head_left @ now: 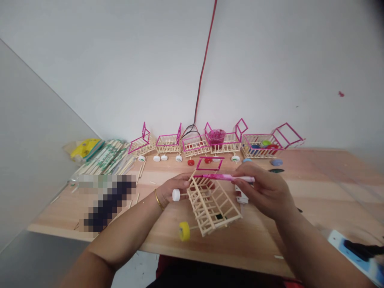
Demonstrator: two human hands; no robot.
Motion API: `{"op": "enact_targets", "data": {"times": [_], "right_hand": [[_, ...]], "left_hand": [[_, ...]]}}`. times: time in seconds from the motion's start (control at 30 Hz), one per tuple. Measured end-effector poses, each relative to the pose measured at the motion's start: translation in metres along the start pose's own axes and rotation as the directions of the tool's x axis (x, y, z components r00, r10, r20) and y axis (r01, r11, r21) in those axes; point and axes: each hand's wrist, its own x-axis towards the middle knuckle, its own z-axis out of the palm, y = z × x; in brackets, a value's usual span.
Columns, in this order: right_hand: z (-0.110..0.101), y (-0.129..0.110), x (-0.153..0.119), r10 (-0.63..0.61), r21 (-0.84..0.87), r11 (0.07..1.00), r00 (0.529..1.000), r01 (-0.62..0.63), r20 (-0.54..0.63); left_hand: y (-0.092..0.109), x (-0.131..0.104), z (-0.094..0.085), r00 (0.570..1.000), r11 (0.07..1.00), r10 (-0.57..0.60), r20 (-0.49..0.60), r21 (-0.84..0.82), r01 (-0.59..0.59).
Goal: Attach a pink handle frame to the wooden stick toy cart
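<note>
My left hand (pixel 177 188) grips the far end of a small cart (pixel 210 204) built of thin wooden sticks, held tilted above the table. The cart has a magenta handle frame (pixel 210 164), a white bottle-cap wheel (pixel 176 195) and a yellow wheel (pixel 184 231). In my right hand (pixel 264 190) is a slim paintbrush (pixel 222 177) with a pale handle and a pink-stained front. Its tip lies against or just over the cart's top edge near the handle; contact is hard to confirm. Some of my left fingers are hidden behind the cart.
Several similar carts with magenta rims, such as one (pixel 261 146) holding coloured caps, line the wall. A cup of magenta paint (pixel 217 137) stands among them. Packs of sticks (pixel 105 158) and a yellow bag (pixel 85 149) lie left. A red-black cable (pixel 205 60) hangs down the wall.
</note>
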Motion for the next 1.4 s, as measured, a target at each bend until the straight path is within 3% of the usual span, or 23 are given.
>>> {"op": "enact_targets", "data": {"times": [0.2, 0.43, 0.57, 0.8, 0.9, 1.07, 1.17, 1.3, 1.4], "right_hand": [[0.001, -0.003, 0.002, -0.019, 0.036, 0.999, 1.0, 0.019, 0.02], [-0.007, 0.001, 0.005, -0.002, -0.205, 0.979, 0.998, -0.01, -0.058], [-0.008, -0.001, 0.004, -0.002, -0.221, 0.975, 0.994, -0.021, -0.106], [-0.003, -0.005, 0.007, -0.057, -0.203, 0.978, 0.996, 0.041, -0.074], [-0.006, 0.001, 0.006, -0.041, -0.281, 0.96, 0.994, 0.01, -0.105], [-0.012, 0.011, 0.002, 0.032, -0.273, 0.959, 0.984, -0.079, -0.173], [-0.013, 0.014, 0.0, 0.116, -0.243, 0.954, 0.962, -0.178, -0.249], [-0.014, 0.017, -0.001, 0.217, -0.151, 0.938, 0.868, -0.312, -0.448], [-0.014, 0.02, -0.001, 0.268, -0.072, 0.938, 0.841, -0.339, -0.47]], "left_hand": [[0.0, 0.0, 0.0, 1.0, 1.0, -0.005, -0.002, -0.01, 0.005], [0.001, -0.001, 0.001, 1.0, 1.0, 0.0, -0.029, -0.015, 0.0], [0.003, 0.001, 0.002, 1.0, 1.0, 0.019, -0.008, -0.017, -0.02], [0.005, 0.0, 0.006, 1.0, 1.0, 0.022, -0.005, -0.001, -0.022], [0.008, 0.001, 0.01, 0.996, 0.994, 0.066, -0.062, 0.088, -0.06], [0.007, 0.003, 0.013, 0.954, 0.924, 0.249, -0.169, 0.336, -0.182], [0.005, 0.002, 0.014, 0.932, 0.891, 0.308, -0.191, 0.402, -0.212], [0.006, 0.0, 0.023, 0.938, 0.821, 0.326, -0.116, 0.526, -0.22], [0.007, -0.003, 0.03, 0.932, 0.732, 0.356, -0.07, 0.641, -0.231]]}}
